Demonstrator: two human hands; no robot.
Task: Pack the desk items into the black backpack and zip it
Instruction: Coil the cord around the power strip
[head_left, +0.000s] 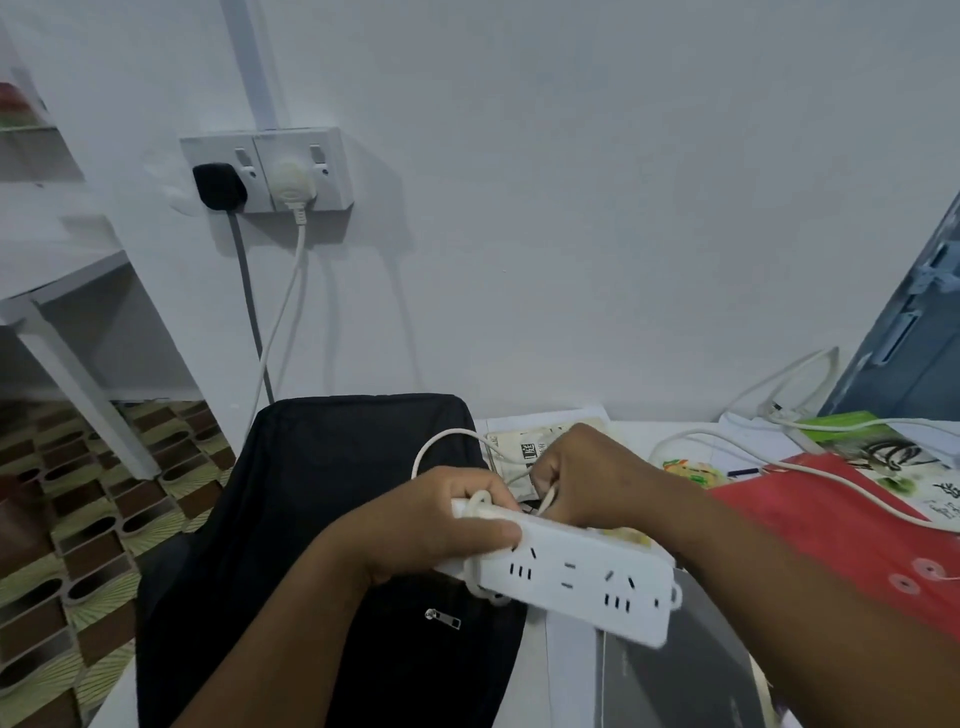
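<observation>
My left hand (441, 525) grips the left end of a white power strip (576, 577), fingers curled over its top. A white cord (447, 439) is looped around the strip and arcs up over the backpack. My right hand (587, 478) pinches that cord just behind the strip. The black backpack (311, 493) stands below and left of my hands, leaning at the desk's left edge, with a silver zipper pull (441, 618) on its front.
A red folder (810, 525), a green-covered booklet (872, 441), printed papers (524, 441) and more white cable (779, 384) lie on the white desk. A wall socket (265, 171) holds a black and a white plug. A white shelf (62, 291) stands left over patterned floor.
</observation>
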